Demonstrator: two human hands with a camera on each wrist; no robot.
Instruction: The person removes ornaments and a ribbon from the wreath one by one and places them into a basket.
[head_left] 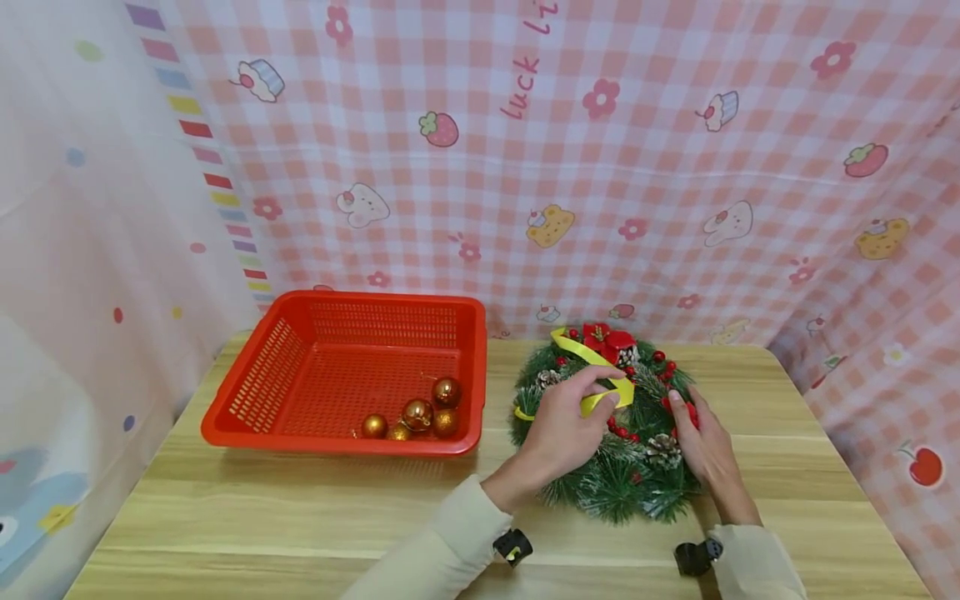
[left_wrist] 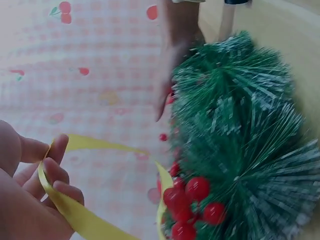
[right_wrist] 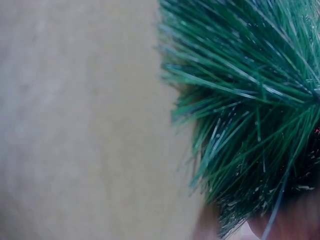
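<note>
A green Christmas wreath point(head_left: 600, 492) with red berries point(left_wrist: 195, 200), pinecones point(head_left: 663, 450) and red flowers point(head_left: 609, 342) lies on the table at the right. Above its middle, my left hand point(head_left: 566, 425) pinches a yellow ribbon point(left_wrist: 95, 220) between thumb and fingers. The ribbon loops from those fingers back to the wreath. My right hand point(head_left: 708, 446) holds the wreath's right side, thumb over the top near a red flower and fingers along the outer edge. In the right wrist view, green needles point(right_wrist: 250, 100) hide most of that hand.
Left of the wreath stands a red plastic basket point(head_left: 330, 446) with several gold balls point(head_left: 417, 414) in its near right corner. The wooden table point(head_left: 300, 525) meets a pink checked curtain point(head_left: 487, 208) at the back. More curtain hangs at both sides.
</note>
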